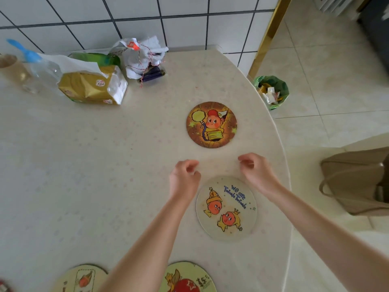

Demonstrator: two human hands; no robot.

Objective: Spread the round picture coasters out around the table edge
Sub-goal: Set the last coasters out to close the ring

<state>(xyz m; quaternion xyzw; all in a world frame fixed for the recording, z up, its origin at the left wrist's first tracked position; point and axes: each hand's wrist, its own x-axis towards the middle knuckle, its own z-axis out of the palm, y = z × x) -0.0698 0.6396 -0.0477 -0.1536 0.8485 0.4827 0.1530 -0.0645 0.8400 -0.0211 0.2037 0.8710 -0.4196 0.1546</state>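
Four coasters visible, all flat on the table (105,165). Brown coaster (211,124) sits centre-right of frame, near the curved right edge. Pale coaster (226,208) is below it, also near that edge, well apart from the brown one. Two more at the bottom of frame: a cream one (81,278) bottom left and a red-picture one (187,279) bottom centre, both cut off by the frame.

Left hand (184,179) and right hand (257,172) hover between brown and pale, fingers loosely curled, holding nothing. Neither touches a coaster.

Progress call: looks mostly done. The four follow the near and right rim with gaps between them. Can't tell whether more coasters sit out of frame.

Clutter upper left: gold bag (92,86), bottle (42,70), white wrapper (143,55). Bin (271,91) on the floor, right of the table.
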